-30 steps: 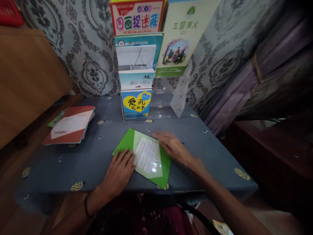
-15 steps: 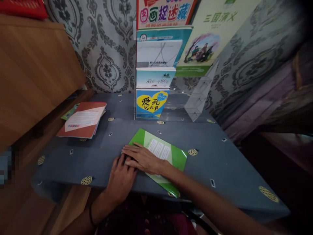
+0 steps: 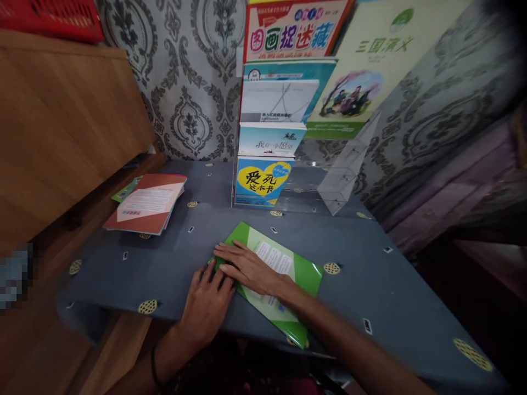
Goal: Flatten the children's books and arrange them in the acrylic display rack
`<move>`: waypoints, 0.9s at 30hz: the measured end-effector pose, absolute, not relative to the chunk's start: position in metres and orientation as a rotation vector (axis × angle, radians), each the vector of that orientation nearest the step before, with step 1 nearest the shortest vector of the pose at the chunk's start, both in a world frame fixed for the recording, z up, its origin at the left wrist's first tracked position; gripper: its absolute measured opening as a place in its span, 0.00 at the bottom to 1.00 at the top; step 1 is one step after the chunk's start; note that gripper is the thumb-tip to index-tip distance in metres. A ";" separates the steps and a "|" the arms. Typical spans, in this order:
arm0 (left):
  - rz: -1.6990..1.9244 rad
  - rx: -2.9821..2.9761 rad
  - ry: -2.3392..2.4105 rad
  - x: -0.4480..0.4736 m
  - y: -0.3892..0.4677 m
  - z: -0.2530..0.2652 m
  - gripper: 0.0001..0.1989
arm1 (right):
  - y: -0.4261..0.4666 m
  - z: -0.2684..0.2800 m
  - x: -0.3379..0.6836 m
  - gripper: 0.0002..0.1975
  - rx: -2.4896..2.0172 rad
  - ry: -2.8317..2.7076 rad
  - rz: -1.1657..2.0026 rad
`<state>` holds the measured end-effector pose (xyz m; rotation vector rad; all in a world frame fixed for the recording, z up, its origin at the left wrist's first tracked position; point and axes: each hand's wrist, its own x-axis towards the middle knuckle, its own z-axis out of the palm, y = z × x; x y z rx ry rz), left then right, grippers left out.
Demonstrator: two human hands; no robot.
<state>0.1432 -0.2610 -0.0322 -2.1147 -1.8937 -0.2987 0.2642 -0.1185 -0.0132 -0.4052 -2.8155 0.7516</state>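
A green book [image 3: 307,274] with a pale band and white text boxes lies at a slant on the cloth-covered table, near its front edge. My right hand [image 3: 252,269] rests flat on the book's left part, fingers stretched out to the left. My left hand [image 3: 209,303] lies beside it, palm down, its slightly bent fingers apart and touching the book's left corner. Part of that corner is hidden under the fingers. Neither hand grips anything that I can see.
A clear acrylic rack [image 3: 343,175] at the back holds several books, among them a blue book with a yellow heart [image 3: 263,184] and a pale green book [image 3: 370,60]. A stack with a red-brown book [image 3: 144,206] on top lies left. A wooden cabinet [image 3: 69,131] stands beside the table.
The view has shifted slightly, so everything sits a little further right and lower. Both hands stay at the green book's left end, with the left fingers now a little more spread.
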 end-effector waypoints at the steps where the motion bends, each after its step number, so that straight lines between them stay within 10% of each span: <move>1: -0.308 -2.116 -1.892 0.143 -0.261 -0.032 0.12 | -0.117 -0.015 0.264 0.29 -0.450 -2.815 0.696; 27: 0.154 -2.279 -2.196 0.128 -0.189 0.030 0.15 | -0.097 -0.030 0.258 0.23 -0.918 -2.698 0.222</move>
